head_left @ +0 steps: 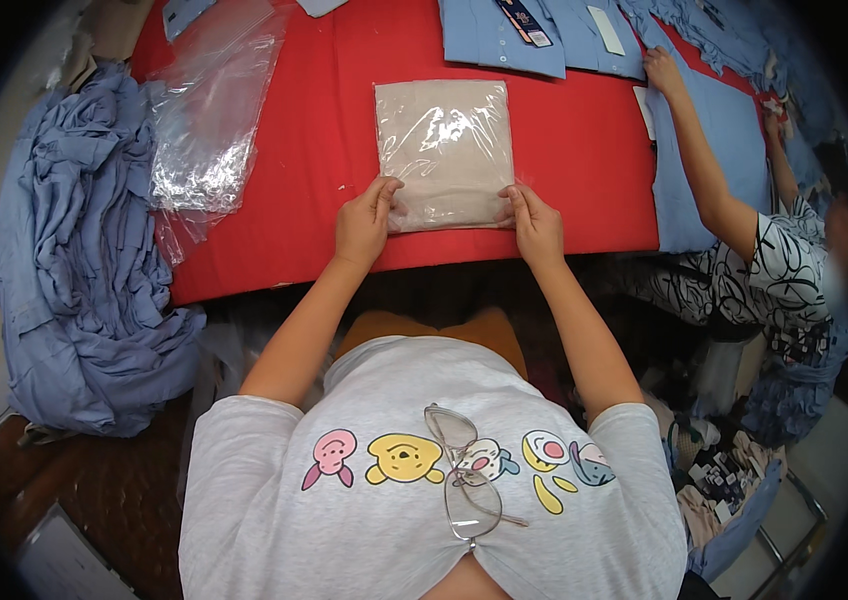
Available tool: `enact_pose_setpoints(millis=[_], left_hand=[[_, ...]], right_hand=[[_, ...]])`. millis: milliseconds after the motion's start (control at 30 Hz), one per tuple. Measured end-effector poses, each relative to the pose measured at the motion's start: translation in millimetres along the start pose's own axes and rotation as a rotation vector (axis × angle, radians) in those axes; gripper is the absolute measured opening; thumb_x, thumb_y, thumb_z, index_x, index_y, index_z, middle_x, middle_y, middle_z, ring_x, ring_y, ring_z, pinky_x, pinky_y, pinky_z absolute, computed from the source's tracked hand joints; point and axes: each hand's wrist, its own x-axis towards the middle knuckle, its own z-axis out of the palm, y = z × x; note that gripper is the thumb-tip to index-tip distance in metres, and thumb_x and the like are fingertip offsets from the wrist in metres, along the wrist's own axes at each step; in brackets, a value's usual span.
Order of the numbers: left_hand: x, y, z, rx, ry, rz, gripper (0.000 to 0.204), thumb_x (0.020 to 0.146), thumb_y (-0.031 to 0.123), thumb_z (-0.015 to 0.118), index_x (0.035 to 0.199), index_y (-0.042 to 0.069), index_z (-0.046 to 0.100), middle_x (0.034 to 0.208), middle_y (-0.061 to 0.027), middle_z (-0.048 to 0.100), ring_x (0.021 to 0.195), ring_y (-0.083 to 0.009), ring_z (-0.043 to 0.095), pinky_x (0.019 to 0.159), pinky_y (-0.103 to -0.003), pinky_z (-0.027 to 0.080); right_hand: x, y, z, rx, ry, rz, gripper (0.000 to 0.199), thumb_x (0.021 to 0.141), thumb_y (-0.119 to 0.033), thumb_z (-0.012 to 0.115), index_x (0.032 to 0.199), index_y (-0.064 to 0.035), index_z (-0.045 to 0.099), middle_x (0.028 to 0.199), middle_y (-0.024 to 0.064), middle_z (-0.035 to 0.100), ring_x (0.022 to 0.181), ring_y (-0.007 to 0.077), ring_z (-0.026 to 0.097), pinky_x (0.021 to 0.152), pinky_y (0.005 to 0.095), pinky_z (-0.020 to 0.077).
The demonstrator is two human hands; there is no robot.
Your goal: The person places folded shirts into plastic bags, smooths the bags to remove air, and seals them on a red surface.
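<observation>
A folded beige garment in a clear plastic bag (444, 150) lies flat on the red-covered table (314, 130) in front of me. My left hand (369, 215) pinches the bag's near left corner between thumb and fingers. At the near right corner, my right hand (534, 218) grips the plastic the same way. Light glints off the film across the upper half of the package. The garment fills most of the bag, with some loose plastic showing at both hands.
Clear empty bags (209, 150) lie stacked at the table's left. A heap of blue garments (84, 260) hangs beside it. Folded blue shirts with tags (504, 40) lie at the far side. On the right, a co-worker's arm (709, 180) reaches over a blue garment (684, 200) on the table.
</observation>
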Motion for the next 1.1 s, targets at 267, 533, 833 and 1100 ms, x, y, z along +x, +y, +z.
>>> enact_pose_setpoints(millis=[267, 533, 833, 1100], left_hand=[[28, -9, 10, 0.16, 0.07, -0.004, 0.034, 0.117, 0.037, 0.052, 0.112, 0.008, 0.07, 0.07, -0.0144, 0.072, 0.068, -0.036, 0.075, 0.063, -0.048, 0.056], [54, 16, 11, 0.618, 0.174, 0.131, 0.045, 0.105, 0.02, 0.067, 0.149, 0.014, 0.056, 0.154, -0.0191, 0.055, 0.131, -0.0412, 0.062, 0.107, -0.053, 0.051], [131, 23, 54, 0.746, 0.122, 0.513, 0.063, 0.112, 0.037, 0.056, 0.172, 0.028, 0.041, 0.181, -0.0144, 0.028, 0.167, -0.043, 0.022, 0.132, -0.068, 0.015], [139, 23, 57, 0.755, 0.108, 0.473, 0.062, 0.11, 0.038, 0.058, 0.17, 0.028, 0.046, 0.182, -0.0126, 0.027, 0.168, -0.0416, 0.02, 0.131, -0.07, 0.014]], right_hand=[[23, -24, 22, -0.37, 0.084, 0.247, 0.041, 0.115, -0.04, 0.054, 0.095, -0.0077, 0.07, 0.071, 0.0116, 0.074, 0.074, 0.0339, 0.076, 0.07, 0.0462, 0.0579], [49, -35, 25, -0.715, 0.238, -0.146, 0.047, 0.106, -0.033, 0.067, 0.147, -0.0115, 0.057, 0.141, 0.0161, 0.066, 0.125, 0.0384, 0.066, 0.103, 0.0532, 0.051], [113, -27, 65, -0.776, -0.072, -0.541, 0.071, 0.108, -0.031, 0.057, 0.17, -0.0038, 0.036, 0.178, 0.02, 0.032, 0.167, 0.0353, 0.028, 0.136, 0.0525, 0.0205], [127, -25, 61, -0.673, -0.155, -0.52, 0.073, 0.103, -0.025, 0.06, 0.168, -0.0001, 0.038, 0.176, 0.0231, 0.034, 0.166, 0.0379, 0.028, 0.136, 0.0533, 0.0211]])
